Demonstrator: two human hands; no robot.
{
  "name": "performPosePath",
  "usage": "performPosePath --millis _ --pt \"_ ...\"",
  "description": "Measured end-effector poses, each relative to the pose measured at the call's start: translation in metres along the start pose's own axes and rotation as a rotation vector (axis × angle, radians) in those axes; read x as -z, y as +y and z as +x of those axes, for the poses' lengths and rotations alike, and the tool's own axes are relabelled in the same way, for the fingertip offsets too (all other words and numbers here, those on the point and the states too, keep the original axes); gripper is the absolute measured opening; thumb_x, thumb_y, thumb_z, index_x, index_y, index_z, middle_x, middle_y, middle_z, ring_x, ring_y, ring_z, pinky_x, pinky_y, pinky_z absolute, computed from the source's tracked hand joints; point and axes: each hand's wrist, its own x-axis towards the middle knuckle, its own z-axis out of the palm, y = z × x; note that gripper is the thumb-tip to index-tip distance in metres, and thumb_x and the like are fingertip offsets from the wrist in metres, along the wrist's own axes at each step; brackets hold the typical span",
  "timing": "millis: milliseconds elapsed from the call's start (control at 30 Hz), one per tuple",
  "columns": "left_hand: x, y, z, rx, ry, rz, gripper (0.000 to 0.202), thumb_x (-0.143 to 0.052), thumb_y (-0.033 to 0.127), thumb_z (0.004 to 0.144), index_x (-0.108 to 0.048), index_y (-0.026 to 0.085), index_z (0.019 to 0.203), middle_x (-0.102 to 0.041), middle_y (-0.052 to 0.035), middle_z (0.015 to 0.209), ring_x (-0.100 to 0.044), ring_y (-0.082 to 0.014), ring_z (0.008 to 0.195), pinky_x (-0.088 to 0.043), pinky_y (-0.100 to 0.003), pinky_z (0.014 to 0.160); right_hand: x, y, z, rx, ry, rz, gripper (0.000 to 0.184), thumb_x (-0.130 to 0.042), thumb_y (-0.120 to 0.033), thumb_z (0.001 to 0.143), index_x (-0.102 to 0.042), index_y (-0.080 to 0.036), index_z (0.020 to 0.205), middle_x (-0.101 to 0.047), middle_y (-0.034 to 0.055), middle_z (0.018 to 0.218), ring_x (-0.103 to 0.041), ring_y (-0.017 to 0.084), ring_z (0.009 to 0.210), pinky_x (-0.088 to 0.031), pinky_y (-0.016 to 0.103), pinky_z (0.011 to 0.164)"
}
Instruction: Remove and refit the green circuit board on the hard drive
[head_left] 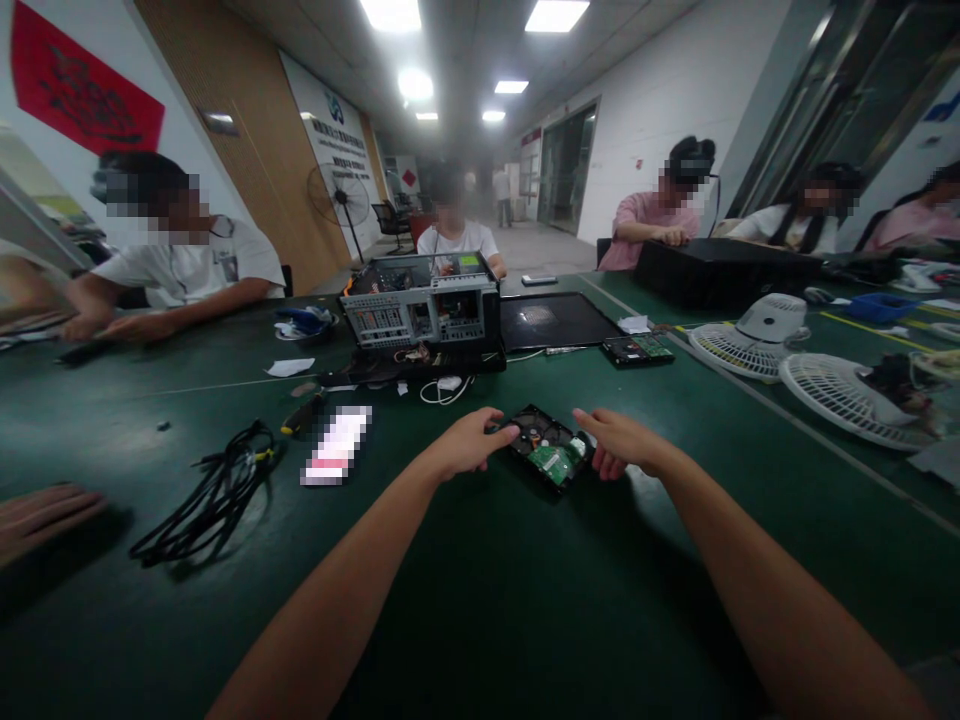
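A black hard drive (546, 446) with a green circuit board facing up lies on the dark green table (480, 600) in front of me. My left hand (469, 442) rests at its left edge, thumb touching the drive, fingers curled loosely. My right hand (619, 440) sits at the drive's right edge, index finger stretched toward it, the other fingers curled under. Neither hand lifts the drive; it lies flat between them.
An open grey computer case (424, 312) stands behind the drive, with a black side panel (555, 320) and another drive (637, 349) to its right. A black cable bundle (214, 495) and screwdriver (302, 412) lie left. White fan parts (840, 390) sit right. Several people sit around the table.
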Motion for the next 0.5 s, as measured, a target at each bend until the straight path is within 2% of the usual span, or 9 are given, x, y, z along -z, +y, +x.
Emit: performPosePath --millis 133,267,333,400,467,500 --pt "0.004 0.004 -0.005 0.007 0.014 0.03 0.074 -0.06 0.068 0.087 -0.047 0.027 0.147 -0.058 -0.0158 0.142 -0.063 -0.0134 0.062 -0.043 -0.026 0.05 -0.004 -0.001 0.002 0.049 0.004 0.065 0.053 -0.046 -0.07 0.096 -0.054 -0.019 0.109 -0.07 0.0066 0.065 -0.069 0.021 0.053 -0.056 0.03 0.05" --pt "0.01 0.006 -0.011 0.042 0.008 0.119 0.077 -0.059 0.071 0.084 -0.049 0.025 0.145 -0.069 -0.0133 0.121 -0.065 -0.0179 0.062 -0.044 -0.029 0.053 -0.009 0.002 0.011 0.143 0.048 0.06 0.045 -0.049 -0.063 0.098 -0.058 -0.019 0.095 -0.068 0.0045 0.069 -0.067 0.016 0.056 -0.054 0.025 0.051" --pt "0.013 0.009 -0.013 0.048 0.028 0.166 0.075 -0.06 0.07 0.085 -0.052 0.023 0.142 -0.071 -0.0119 0.113 -0.067 -0.021 0.067 -0.047 -0.031 0.058 -0.013 0.003 0.014 0.19 0.063 0.034 0.044 -0.053 -0.062 0.097 -0.06 -0.019 0.094 -0.069 0.0044 0.073 -0.066 0.015 0.058 -0.052 0.023 0.051" --pt "0.016 0.015 -0.015 -0.006 0.145 0.219 0.063 -0.059 0.065 0.087 -0.06 0.02 0.131 -0.071 -0.0122 0.112 -0.069 -0.0253 0.082 -0.051 -0.035 0.069 -0.018 0.002 0.015 0.227 0.077 -0.026 0.042 -0.058 -0.061 0.094 -0.063 -0.019 0.1 -0.071 0.0045 0.078 -0.065 0.015 0.058 -0.049 0.024 0.05" --pt "0.018 0.024 -0.019 -0.135 0.337 0.259 0.047 -0.057 0.058 0.092 -0.068 0.019 0.115 -0.07 -0.012 0.114 -0.065 -0.0284 0.101 -0.051 -0.038 0.086 -0.023 0.001 0.014 0.25 0.101 -0.113 0.046 -0.064 -0.061 0.09 -0.064 -0.019 0.11 -0.071 0.0042 0.081 -0.063 0.015 0.056 -0.046 0.024 0.048" --pt "0.018 0.029 -0.021 -0.204 0.412 0.241 0.04 -0.055 0.053 0.094 -0.069 0.019 0.111 -0.07 -0.0107 0.113 -0.064 -0.0279 0.105 -0.05 -0.039 0.091 -0.025 0.001 0.013 0.258 0.113 -0.156 0.051 -0.067 -0.061 0.087 -0.063 -0.019 0.116 -0.071 0.0041 0.083 -0.063 0.015 0.055 -0.045 0.025 0.048"
